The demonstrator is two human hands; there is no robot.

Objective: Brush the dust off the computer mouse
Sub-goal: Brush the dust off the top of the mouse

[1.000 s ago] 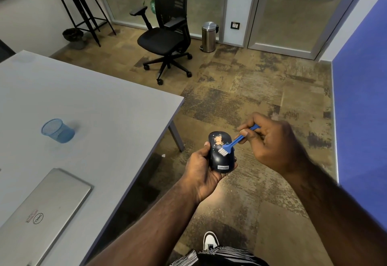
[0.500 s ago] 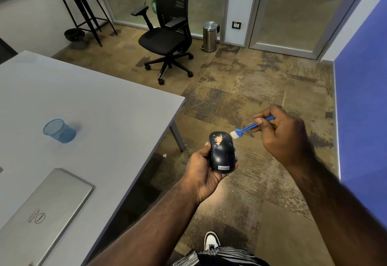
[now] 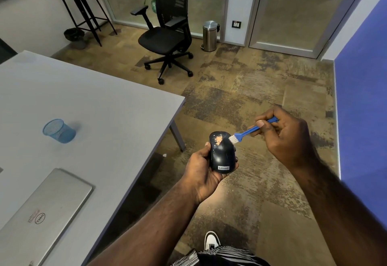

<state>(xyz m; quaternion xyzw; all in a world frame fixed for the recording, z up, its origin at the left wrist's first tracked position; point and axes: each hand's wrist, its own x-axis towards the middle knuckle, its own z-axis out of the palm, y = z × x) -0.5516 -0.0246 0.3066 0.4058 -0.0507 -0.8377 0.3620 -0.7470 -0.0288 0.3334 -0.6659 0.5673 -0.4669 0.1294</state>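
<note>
A black computer mouse (image 3: 222, 154) with a white label rests in my left hand (image 3: 202, 172), held off the table's right edge above the floor. An orange-tan patch of dust (image 3: 217, 139) sits on its far end. My right hand (image 3: 287, 137) pinches a small blue brush (image 3: 249, 131) by the handle. The white bristles (image 3: 233, 139) touch the mouse's upper right edge, just right of the dust.
A grey table (image 3: 94, 106) on the left carries a blue mesh cup (image 3: 58, 130) and a closed silver laptop (image 3: 39, 213). Farther back stand a black office chair (image 3: 165, 35), a steel bin (image 3: 210, 35) and a dark stool (image 3: 80, 10). A blue wall (image 3: 364, 98) runs along the right.
The brush swept off the mouse up and to the right, then came back down so that its bristles meet the mouse's right edge. The dust patch looks thinner than one second ago.
</note>
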